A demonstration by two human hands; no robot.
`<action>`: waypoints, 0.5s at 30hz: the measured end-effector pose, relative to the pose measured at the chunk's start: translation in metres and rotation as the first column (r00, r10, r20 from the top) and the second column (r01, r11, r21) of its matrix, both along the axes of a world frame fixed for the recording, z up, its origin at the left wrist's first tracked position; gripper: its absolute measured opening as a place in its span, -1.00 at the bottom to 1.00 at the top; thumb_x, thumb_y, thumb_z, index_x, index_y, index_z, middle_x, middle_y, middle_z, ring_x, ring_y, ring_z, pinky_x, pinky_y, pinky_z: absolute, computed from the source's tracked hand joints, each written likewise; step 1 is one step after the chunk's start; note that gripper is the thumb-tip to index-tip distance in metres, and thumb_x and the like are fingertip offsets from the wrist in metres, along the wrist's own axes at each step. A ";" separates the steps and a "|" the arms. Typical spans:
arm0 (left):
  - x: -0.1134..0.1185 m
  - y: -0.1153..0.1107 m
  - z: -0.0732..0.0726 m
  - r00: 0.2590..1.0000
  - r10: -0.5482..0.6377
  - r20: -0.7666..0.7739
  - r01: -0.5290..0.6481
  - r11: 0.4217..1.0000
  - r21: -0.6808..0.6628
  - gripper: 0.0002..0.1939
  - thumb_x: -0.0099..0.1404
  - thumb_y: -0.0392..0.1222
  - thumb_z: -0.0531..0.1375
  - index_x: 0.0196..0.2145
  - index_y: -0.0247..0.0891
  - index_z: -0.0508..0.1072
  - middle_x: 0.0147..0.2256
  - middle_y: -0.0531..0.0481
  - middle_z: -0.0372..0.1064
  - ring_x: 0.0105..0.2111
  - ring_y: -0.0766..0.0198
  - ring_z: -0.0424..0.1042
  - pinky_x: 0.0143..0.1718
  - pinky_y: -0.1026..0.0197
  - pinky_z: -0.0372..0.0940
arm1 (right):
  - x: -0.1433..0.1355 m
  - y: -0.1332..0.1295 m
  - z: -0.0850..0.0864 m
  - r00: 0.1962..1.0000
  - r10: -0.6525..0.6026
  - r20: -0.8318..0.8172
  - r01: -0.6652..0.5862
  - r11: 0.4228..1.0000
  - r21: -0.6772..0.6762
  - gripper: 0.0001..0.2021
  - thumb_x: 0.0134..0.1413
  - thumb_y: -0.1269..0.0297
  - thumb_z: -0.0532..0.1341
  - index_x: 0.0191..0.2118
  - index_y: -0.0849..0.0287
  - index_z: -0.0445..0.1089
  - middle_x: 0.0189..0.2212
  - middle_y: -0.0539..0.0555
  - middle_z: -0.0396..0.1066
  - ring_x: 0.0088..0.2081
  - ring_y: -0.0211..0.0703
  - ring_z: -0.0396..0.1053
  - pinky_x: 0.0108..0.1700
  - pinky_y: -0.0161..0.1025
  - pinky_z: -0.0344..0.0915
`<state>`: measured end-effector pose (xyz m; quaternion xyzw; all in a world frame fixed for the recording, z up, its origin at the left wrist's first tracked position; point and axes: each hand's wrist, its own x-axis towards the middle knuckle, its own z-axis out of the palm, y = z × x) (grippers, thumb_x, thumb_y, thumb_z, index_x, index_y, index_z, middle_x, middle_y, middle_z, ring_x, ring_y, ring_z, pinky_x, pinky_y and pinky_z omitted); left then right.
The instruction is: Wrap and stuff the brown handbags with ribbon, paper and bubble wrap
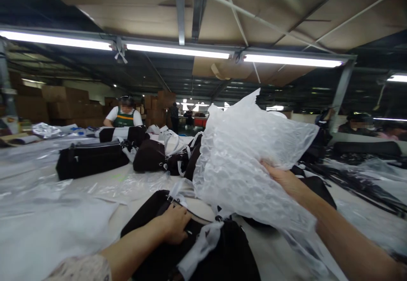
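A black bag [229, 251] lies on the table in front of me, its zipped opening facing up and white wrapping round its strap fittings. My left hand [176, 223] is on the bag's top at the opening, fingers bent over the edge. Raised at the right, my right hand [276, 172] grips a large crumpled sheet of bubble wrap [235, 158]. The sheet hangs over the far right side of the bag. Part of my right hand's fingers is hidden behind the plastic.
More black bags [92, 158] lie across the table behind. Clear plastic sheets [47, 226] spread over the left side. A person [125, 115] in a green apron stands at the far side. Black straps [359, 183] and plastic are at the right.
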<state>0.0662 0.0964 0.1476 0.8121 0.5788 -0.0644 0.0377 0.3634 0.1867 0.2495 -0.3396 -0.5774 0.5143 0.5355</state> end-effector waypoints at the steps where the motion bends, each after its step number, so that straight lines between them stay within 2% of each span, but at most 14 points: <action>1: 0.001 0.001 0.000 1.000 0.000 -0.008 0.000 1.000 0.011 -0.39 0.15 -0.08 0.28 0.10 -0.45 0.35 0.14 -0.40 0.27 0.15 -0.21 0.23 0.18 -0.15 0.11 | -0.004 0.004 -0.006 0.999 0.009 -0.038 -0.009 1.000 -0.020 -0.67 -0.09 0.16 0.39 -0.16 0.09 0.44 -0.40 0.02 0.58 -0.33 0.04 0.56 -0.32 -0.12 0.54; 4: 0.003 -0.001 0.010 1.000 0.009 -0.010 -0.008 0.995 0.100 -0.52 0.08 -0.14 0.35 -0.06 -0.38 0.43 -0.01 -0.29 0.40 0.02 -0.12 0.34 0.05 -0.04 0.22 | -0.011 0.011 -0.016 0.990 0.016 -0.139 -0.031 0.994 -0.106 -0.59 -0.12 0.24 0.41 -0.09 0.09 0.42 -0.34 0.03 0.59 -0.31 0.03 0.56 -0.27 -0.09 0.55; 6: 0.005 -0.009 0.021 1.000 0.010 0.006 -0.011 0.982 0.189 -0.73 0.16 -0.21 0.29 -0.16 -0.29 0.43 -0.11 -0.15 0.44 -0.07 -0.01 0.37 -0.05 0.02 0.23 | -0.010 0.012 -0.014 0.989 -0.012 -0.150 -0.008 0.991 -0.132 -0.58 -0.14 0.26 0.42 -0.08 0.09 0.42 -0.34 0.04 0.59 -0.32 0.04 0.56 -0.28 -0.07 0.55; 8: 0.006 -0.024 0.030 0.999 -0.035 0.030 0.023 0.941 0.337 -0.92 0.27 -0.29 0.16 -0.25 -0.23 0.41 -0.19 -0.07 0.43 -0.13 0.08 0.35 -0.11 0.05 0.18 | -0.004 0.010 -0.005 0.992 -0.032 -0.123 0.021 0.996 -0.092 -0.63 -0.14 0.27 0.40 -0.12 0.07 0.45 -0.34 0.03 0.59 -0.33 0.04 0.56 -0.28 -0.09 0.54; 9: 0.007 -0.033 0.032 0.994 -0.099 0.042 0.070 0.891 0.449 -0.91 0.32 -0.32 0.09 -0.31 -0.23 0.38 -0.25 -0.04 0.42 -0.19 0.12 0.34 -0.15 0.06 0.15 | 0.000 0.009 0.002 0.995 -0.033 -0.096 0.029 0.998 -0.048 -0.67 -0.14 0.26 0.39 -0.16 0.05 0.46 -0.33 0.02 0.59 -0.32 0.03 0.56 -0.27 -0.12 0.54; 10: 0.008 -0.042 0.033 0.981 -0.190 0.041 0.133 0.810 0.571 -0.82 0.37 -0.33 0.01 -0.37 -0.24 0.36 -0.32 -0.03 0.39 -0.27 0.16 0.31 -0.20 0.08 0.12 | 0.004 0.007 0.010 0.998 -0.028 -0.060 0.028 1.000 0.004 -0.71 -0.13 0.24 0.39 -0.18 0.03 0.48 -0.32 0.00 0.59 -0.31 0.01 0.55 -0.26 -0.15 0.53; 12: 0.010 -0.061 0.031 0.923 -0.383 -0.027 0.260 0.573 0.777 -0.66 0.44 -0.33 -0.12 -0.45 -0.27 0.31 -0.45 0.00 0.30 -0.42 0.23 0.20 -0.30 0.12 0.07 | 0.012 0.002 0.029 0.999 -0.005 0.033 0.001 0.995 0.095 -0.75 -0.11 0.18 0.38 -0.22 0.00 0.50 -0.28 -0.02 0.59 -0.25 0.00 0.55 -0.21 -0.19 0.51; 13: 0.012 -0.070 0.028 0.891 -0.448 -0.077 0.304 0.461 0.834 -0.63 0.45 -0.32 -0.15 -0.46 -0.28 0.30 -0.49 0.01 0.26 -0.47 0.25 0.15 -0.34 0.13 0.04 | 0.015 -0.002 0.040 0.996 0.009 0.093 -0.021 0.991 0.133 -0.75 -0.11 0.15 0.38 -0.23 0.00 0.51 -0.27 -0.03 0.59 -0.23 0.00 0.54 -0.18 -0.20 0.50; 14: 0.013 -0.078 0.026 0.872 -0.475 -0.121 0.332 0.390 0.859 -0.63 0.46 -0.32 -0.15 -0.45 -0.28 0.30 -0.51 0.03 0.23 -0.49 0.27 0.12 -0.37 0.14 0.02 | 0.017 -0.006 0.051 0.985 0.028 0.169 -0.056 0.985 0.166 -0.74 -0.11 0.12 0.38 -0.22 0.01 0.51 -0.25 -0.03 0.59 -0.20 0.00 0.53 -0.16 -0.20 0.49; 15: 0.015 -0.085 0.023 0.865 -0.476 -0.156 0.349 0.350 0.869 -0.65 0.45 -0.34 -0.13 -0.44 -0.28 0.32 -0.53 0.04 0.22 -0.51 0.28 0.11 -0.39 0.15 0.01 | 0.018 -0.011 0.061 0.964 0.049 0.262 -0.102 0.976 0.193 -0.72 -0.10 0.09 0.37 -0.21 0.03 0.52 -0.23 -0.02 0.58 -0.18 0.02 0.53 -0.14 -0.18 0.48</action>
